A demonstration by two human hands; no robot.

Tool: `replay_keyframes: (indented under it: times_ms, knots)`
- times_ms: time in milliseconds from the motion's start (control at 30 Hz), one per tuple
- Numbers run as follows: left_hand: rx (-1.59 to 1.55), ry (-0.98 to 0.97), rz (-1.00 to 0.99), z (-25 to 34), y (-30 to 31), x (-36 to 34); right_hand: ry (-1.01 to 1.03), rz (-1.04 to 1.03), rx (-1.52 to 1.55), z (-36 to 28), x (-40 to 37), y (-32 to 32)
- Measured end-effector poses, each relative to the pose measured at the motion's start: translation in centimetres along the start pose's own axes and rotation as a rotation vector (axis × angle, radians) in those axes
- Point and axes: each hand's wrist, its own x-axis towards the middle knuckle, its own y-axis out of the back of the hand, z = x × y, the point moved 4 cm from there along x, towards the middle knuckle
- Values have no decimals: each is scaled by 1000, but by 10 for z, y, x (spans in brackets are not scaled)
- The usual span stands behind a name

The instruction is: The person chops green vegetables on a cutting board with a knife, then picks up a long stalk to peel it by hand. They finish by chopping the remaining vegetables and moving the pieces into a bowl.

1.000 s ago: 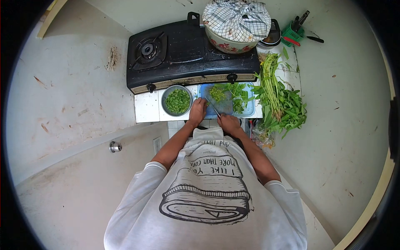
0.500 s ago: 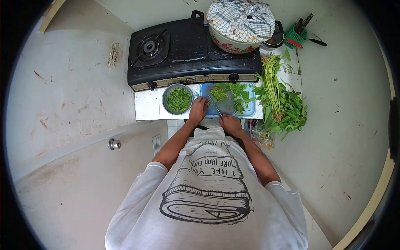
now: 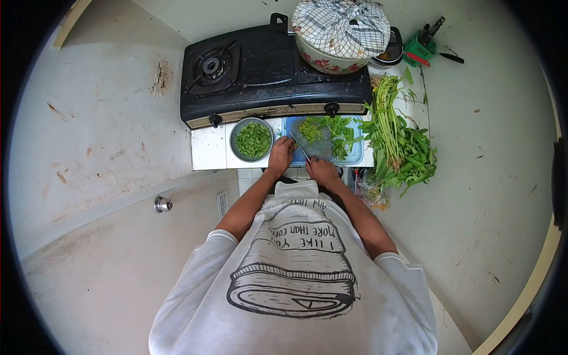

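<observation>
Your knife (image 3: pixel 299 146) has shifted toward your left hand (image 3: pixel 281 155).
Your right hand (image 3: pixel 323 173) clenches its handle; left's grip, probably curled, can't be told.

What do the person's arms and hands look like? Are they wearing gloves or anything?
No gloves! The left hand and right hand are bare, and so are the forearms. I see no watch or bracelet; rings would be too small to tell. The short, loose white sleeves have no pictures, but the white shirt has black writing and drawings.
</observation>
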Motion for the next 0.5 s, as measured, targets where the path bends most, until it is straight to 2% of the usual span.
replay_keyframes:
  times_ms: [400,500]
  knots:
    - [39,5,-6,0,1,2,-19,-60,-22,5,-13,0]
    - [57,-20,12,3,3,3,-43,-10,9,-5,8,-2]
